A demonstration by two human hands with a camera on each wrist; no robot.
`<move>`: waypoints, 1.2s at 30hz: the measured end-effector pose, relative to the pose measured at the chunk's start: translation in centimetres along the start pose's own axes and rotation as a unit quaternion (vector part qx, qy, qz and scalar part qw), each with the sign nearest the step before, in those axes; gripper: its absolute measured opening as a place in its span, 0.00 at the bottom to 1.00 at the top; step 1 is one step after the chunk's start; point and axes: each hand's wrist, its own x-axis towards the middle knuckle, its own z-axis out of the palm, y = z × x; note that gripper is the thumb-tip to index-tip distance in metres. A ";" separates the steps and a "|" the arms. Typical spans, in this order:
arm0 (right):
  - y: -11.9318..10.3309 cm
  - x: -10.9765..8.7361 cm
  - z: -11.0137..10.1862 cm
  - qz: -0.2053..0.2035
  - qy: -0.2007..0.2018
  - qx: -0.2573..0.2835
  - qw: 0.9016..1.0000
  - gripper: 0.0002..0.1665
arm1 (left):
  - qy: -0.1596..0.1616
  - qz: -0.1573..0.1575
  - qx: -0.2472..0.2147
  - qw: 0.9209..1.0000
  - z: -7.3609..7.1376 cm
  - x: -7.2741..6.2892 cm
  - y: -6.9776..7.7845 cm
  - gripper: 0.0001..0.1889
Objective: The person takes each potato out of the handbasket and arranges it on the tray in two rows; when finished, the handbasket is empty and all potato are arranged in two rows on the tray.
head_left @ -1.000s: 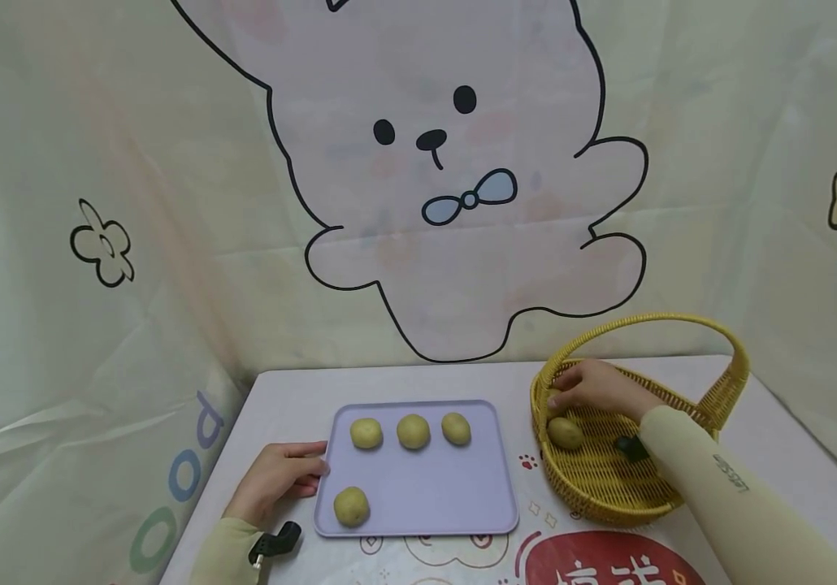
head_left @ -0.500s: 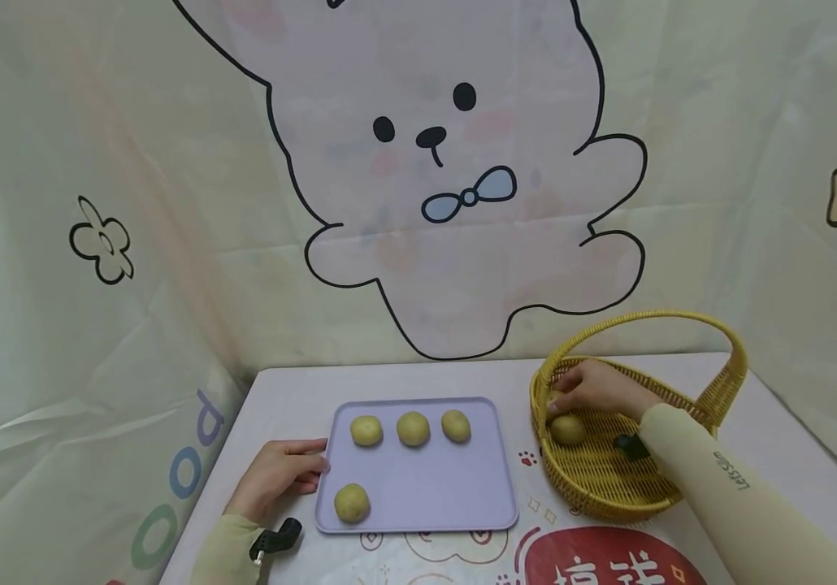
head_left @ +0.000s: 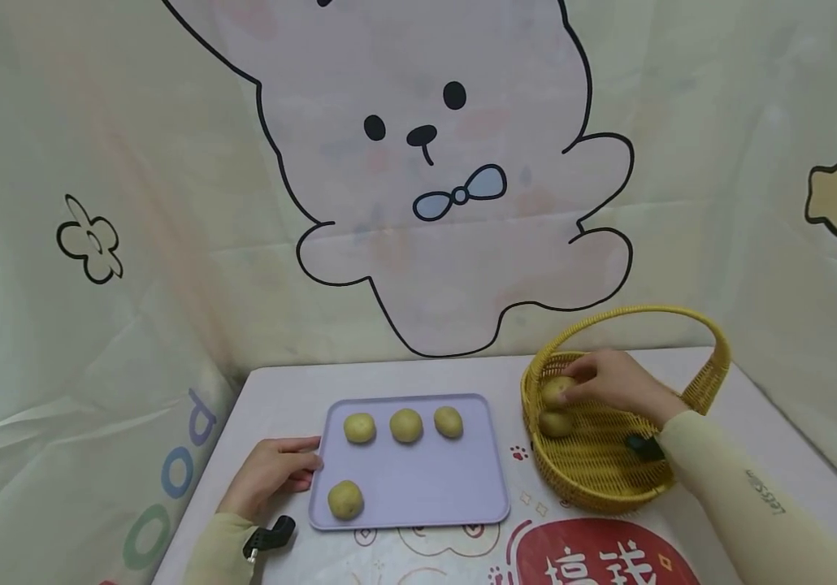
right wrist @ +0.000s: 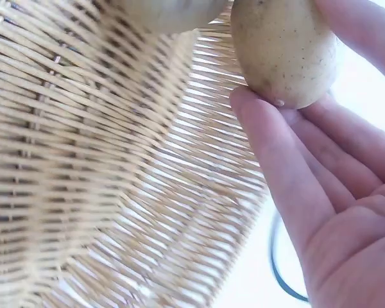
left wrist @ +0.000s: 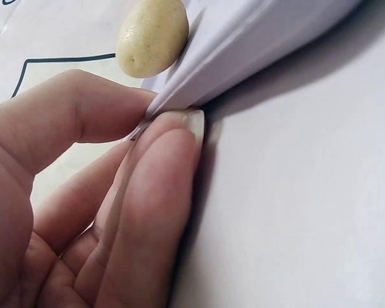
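My left hand (head_left: 268, 475) pinches the left rim of a lavender tray (head_left: 418, 479) between thumb and fingers; the left wrist view shows the rim (left wrist: 212, 70) caught there. Three potatoes form a row along the tray's far side, and one more potato (head_left: 345, 500) sits at its near left corner. Inside a yellow wicker basket (head_left: 601, 487), my right hand (head_left: 612, 380) grips a potato (head_left: 554, 392) near the left wall. In the right wrist view, fingers and thumb hold that potato (right wrist: 285, 51) at its end and side. Another potato (head_left: 556, 424) rests just nearer.
The basket's tall arched handle (head_left: 652, 310) rises over the right hand. A black wrist-camera piece (head_left: 645, 447) at the right wrist hangs over the basket floor. Behind the white table stands a cloth backdrop (head_left: 426, 268) printed with a cartoon animal.
Within the basket, my right hand has shifted slightly right, and the potato at its fingertips shows more clearly. The left hand keeps its place on the tray. The head view has turned slightly right.
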 end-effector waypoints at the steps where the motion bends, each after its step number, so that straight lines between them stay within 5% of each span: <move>1: -0.2 -0.7 -0.3 0.004 0.009 0.004 1.000 0.32 | 0.000 0.000 0.002 1.000 0.0 0.0 -0.1 0.30; 8: -2.1 -5.8 -1.0 0.030 0.055 0.036 0.997 0.40 | -0.002 -0.002 0.009 1.000 -0.2 0.2 -0.2 0.31; 20: -5.3 -10.6 3.8 0.035 0.051 0.180 0.982 0.35 | 0.002 0.003 0.004 1.000 -0.2 0.0 -0.1 0.30; 27: -8.7 -9.7 6.8 -0.001 0.023 0.248 0.969 0.34 | 0.007 -0.001 -0.003 1.000 -0.1 0.0 -0.3 0.29; 36: -12.1 -5.6 11.3 -0.074 -0.013 0.290 0.954 0.33 | -0.003 0.001 -0.014 1.000 -0.3 0.1 -0.2 0.29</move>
